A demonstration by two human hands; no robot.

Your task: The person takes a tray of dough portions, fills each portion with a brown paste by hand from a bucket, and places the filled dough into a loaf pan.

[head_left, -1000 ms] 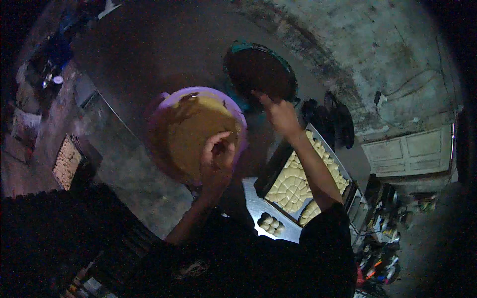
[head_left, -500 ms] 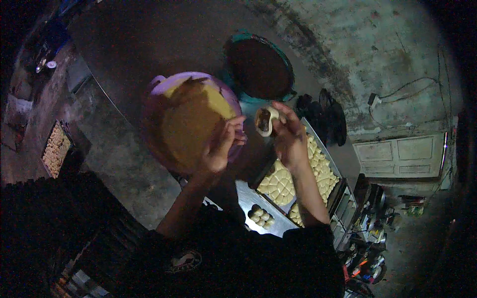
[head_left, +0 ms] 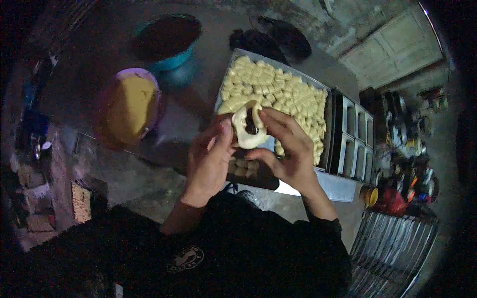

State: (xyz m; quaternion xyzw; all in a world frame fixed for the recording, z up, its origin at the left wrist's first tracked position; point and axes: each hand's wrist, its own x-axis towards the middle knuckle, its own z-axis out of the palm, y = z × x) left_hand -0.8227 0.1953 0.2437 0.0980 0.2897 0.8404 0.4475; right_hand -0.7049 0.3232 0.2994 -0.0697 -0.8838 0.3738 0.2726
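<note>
Left hand (head_left: pixel 211 159) and right hand (head_left: pixel 288 146) pinch one pale dough piece (head_left: pixel 247 131) with dark filling between fingertips; tray of shaped pieces (head_left: pixel 278 89) lies just beyond them.

We see a purple bowl of yellow dough (head_left: pixel 133 107) at left, a teal bowl of dark filling (head_left: pixel 166 39) upper left, stacked metal moulds (head_left: pixel 355 136) at right.

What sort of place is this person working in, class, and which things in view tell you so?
Probably a small home bakery: a metal tray of pale shaped dough pieces, a purple bowl of yellow dough, and a teal bowl of dark filling on the concrete floor.
</note>
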